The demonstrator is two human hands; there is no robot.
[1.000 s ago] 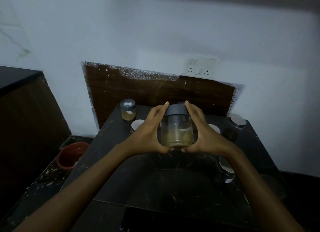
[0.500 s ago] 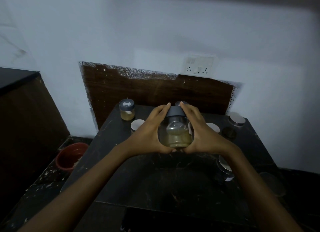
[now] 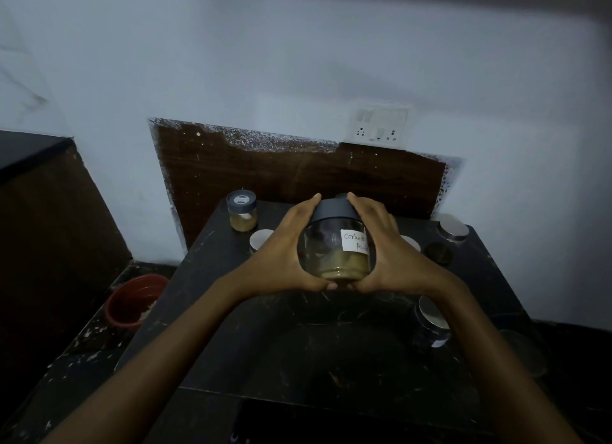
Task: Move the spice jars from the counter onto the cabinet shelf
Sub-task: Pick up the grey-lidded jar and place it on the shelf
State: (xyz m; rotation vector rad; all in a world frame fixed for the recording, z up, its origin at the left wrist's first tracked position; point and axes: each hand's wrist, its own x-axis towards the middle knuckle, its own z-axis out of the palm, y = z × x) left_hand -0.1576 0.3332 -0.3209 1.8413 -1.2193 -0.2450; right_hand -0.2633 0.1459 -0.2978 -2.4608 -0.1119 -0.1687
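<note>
A glass spice jar [image 3: 334,245] with a dark grey lid, a white handwritten label and yellowish powder at its bottom is held above the black counter [image 3: 298,337]. My left hand [image 3: 281,255] grips its left side and my right hand [image 3: 387,255] grips its right side, thumbs meeting under the base. A small grey-lidded jar [image 3: 242,212] of tan powder stands at the counter's back left. Silver-lidded jars stand partly hidden behind my left hand [image 3: 260,240], at the back right [image 3: 453,229] and near my right forearm [image 3: 432,321]. No cabinet shelf is in view.
A brown wooden panel [image 3: 298,175] and a white wall with a socket plate [image 3: 377,127] back the counter. A red pot [image 3: 134,301] sits on the lower ledge at left. A dark cabinet side [image 3: 49,218] rises at far left. A dark round lid [image 3: 437,253] lies near the back right.
The jar has turned in my hands so its white label now faces me, and it is tilted slightly. Both hands stay on the jar at nearly the same place.
</note>
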